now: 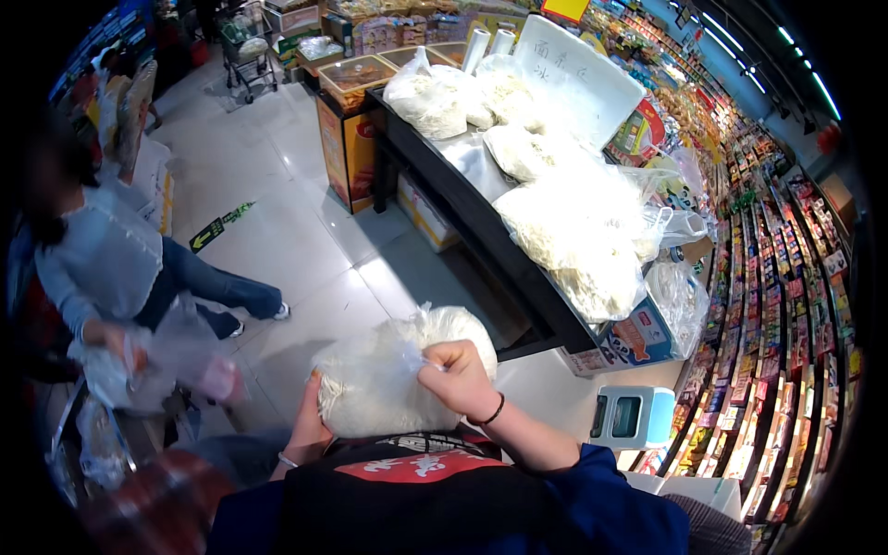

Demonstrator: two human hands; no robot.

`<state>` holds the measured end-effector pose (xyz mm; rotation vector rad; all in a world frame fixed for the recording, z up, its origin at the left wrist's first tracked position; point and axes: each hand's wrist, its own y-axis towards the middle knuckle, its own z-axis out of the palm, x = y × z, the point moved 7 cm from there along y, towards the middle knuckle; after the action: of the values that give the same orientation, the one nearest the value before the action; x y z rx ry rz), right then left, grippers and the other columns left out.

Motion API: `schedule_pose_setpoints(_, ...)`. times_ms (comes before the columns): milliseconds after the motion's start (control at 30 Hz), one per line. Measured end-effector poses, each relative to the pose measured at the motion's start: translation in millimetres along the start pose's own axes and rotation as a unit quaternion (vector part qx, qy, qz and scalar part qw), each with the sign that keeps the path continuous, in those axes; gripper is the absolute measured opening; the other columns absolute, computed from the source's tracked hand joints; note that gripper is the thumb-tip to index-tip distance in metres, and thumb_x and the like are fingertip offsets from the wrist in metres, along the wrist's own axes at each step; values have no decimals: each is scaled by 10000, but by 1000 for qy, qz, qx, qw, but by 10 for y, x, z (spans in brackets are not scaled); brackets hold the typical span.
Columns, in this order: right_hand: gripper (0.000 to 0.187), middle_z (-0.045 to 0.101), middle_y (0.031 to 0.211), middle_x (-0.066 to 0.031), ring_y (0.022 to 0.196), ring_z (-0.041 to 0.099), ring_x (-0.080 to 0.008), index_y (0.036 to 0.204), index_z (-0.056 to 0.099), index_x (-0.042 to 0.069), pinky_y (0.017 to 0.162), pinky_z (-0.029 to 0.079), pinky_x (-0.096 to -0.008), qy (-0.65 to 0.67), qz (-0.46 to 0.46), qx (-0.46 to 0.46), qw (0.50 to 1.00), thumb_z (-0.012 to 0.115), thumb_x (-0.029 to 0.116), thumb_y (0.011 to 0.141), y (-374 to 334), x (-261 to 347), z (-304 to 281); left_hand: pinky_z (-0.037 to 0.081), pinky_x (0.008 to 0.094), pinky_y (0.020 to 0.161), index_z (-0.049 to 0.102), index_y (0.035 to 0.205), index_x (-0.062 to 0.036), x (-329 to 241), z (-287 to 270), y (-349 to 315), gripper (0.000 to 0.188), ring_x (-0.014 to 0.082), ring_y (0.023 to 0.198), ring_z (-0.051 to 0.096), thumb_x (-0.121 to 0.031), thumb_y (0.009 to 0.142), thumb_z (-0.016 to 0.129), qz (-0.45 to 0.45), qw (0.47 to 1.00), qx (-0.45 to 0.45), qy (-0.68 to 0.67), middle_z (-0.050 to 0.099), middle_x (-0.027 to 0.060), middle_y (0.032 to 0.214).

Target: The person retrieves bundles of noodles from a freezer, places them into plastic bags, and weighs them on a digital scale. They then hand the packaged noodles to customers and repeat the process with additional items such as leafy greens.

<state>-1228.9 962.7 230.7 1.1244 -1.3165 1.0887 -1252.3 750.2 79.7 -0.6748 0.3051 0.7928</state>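
Note:
A bulging clear plastic bag of pale noodles is held against my front. My left hand grips its left side, thumb up and the other fingers partly hidden beneath. My right hand is closed on gathered plastic at the top of the bag. Another bulging part shows just beyond my right hand; whether it is a separate bag cannot be made out. Similar noodle bags lie heaped on the black-edged display table ahead and to the right, some washed out by bright light.
A white foam board stands at the table's back, beside plastic bag rolls. At left, a person in a pale top holds blurred plastic bags near a cart. A blue-and-white stool stands at right, before long stocked shelves.

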Motion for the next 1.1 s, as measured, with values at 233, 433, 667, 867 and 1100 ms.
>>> schedule_pose_setpoints(233, 307, 263, 528, 57, 535, 256, -19, 535, 301, 54, 454, 208, -255, 57, -67, -94, 992, 544, 2, 716, 1803, 190, -995, 481, 371, 960, 493, 1279, -9, -1058, 1116, 1804, 462, 212, 1118, 585, -358, 977, 478, 82, 990, 0, 118, 588, 122, 1225)
schedule_pose_setpoints(433, 299, 249, 544, 53, 540, 240, -29, 550, 291, 56, 458, 200, -263, 66, -149, -204, 965, 537, 4, 711, 3099, 101, -2114, 494, 336, 921, 498, 1278, 10, -1538, 2455, 3591, 444, 196, 1075, 597, -316, 979, 471, 35, 970, 103, 216, 598, 114, 1201)
schedule_pose_setpoints(667, 275, 326, 520, 17, 501, 354, -70, 556, 390, 41, 467, 295, -267, 30, -62, -360, 930, 603, 52, 730, 4278, -833, -3557, 417, 299, 977, 465, 1333, -4, -995, 3092, 6515, 498, 181, 1134, 541, -331, 961, 517, -73, 913, 138, 377, 565, 91, 1259)
schedule_pose_setpoints(867, 416, 500, 1244, -175, 1191, 427, -366, 1067, 576, 61, 1010, 314, -475, -434, -31, -289, 853, 742, 202, 713, 4277, -1345, -3276, 323, 283, 1056, 404, 1400, -10, -783, 2717, 7812, 497, 184, 1232, 457, -297, 995, 423, -34, 824, 131, 550, 507, 101, 1343)
schedule_pose_setpoints(1100, 856, 276, 1452, -304, 1360, 217, -476, 1393, 303, -54, 1108, 151, -561, -427, 142, -472, 758, 671, 388, 760, 4158, -1581, -3451, 331, 376, 1061, 427, 1354, 12, -691, 2881, 7595, 496, 302, 1256, 440, -278, 961, 510, 167, 764, 121, 612, 490, 213, 1323)
